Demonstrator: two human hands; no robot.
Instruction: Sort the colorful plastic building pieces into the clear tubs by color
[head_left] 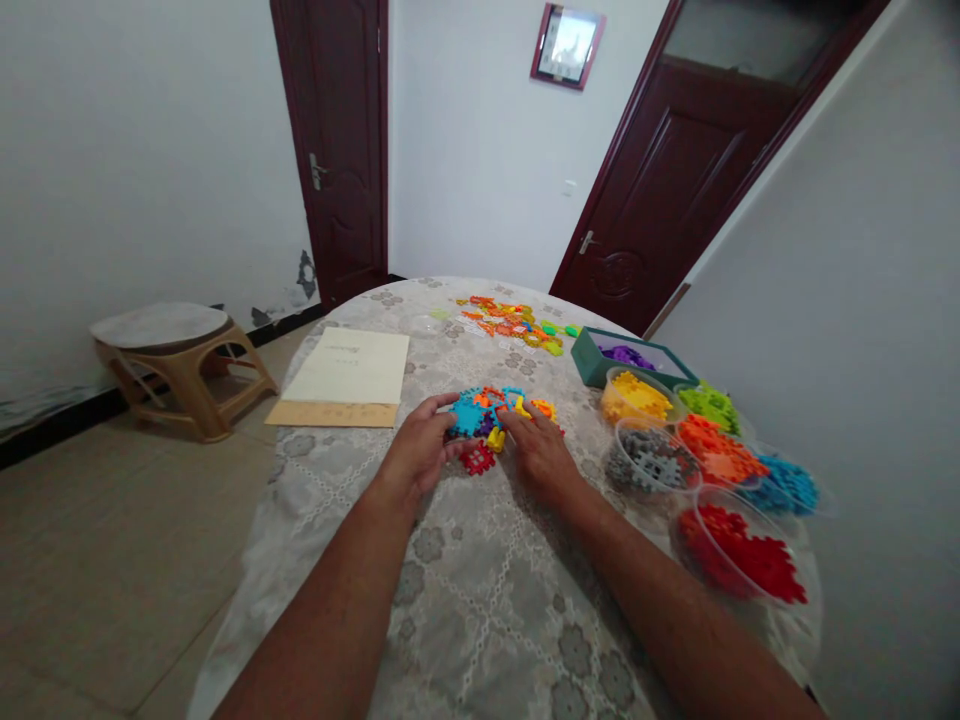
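A colourful assembly of plastic gear building pieces [466,418] rests on the tablecloth between my hands, with blue, red, orange, purple and yellow parts. My left hand [421,448] grips its blue left edge, thumb and fingers around the rim. On the other side, my right hand [541,455] has its fingers closed on the assembly, near a yellow part and orange gears. A small yellow piece [496,439] sticks out at the front. The red square piece [478,459] lies at the near edge; whether it is joined on, I cannot tell. My fingers hide some of the right side.
Clear tubs of yellow [636,396], grey [652,460], orange [720,450], blue, green and red pieces [742,550] stand at the right, beside a green box [592,362] of purple ones. Loose pieces [517,325] lie at the back. A paper folder [349,368] is at the left.
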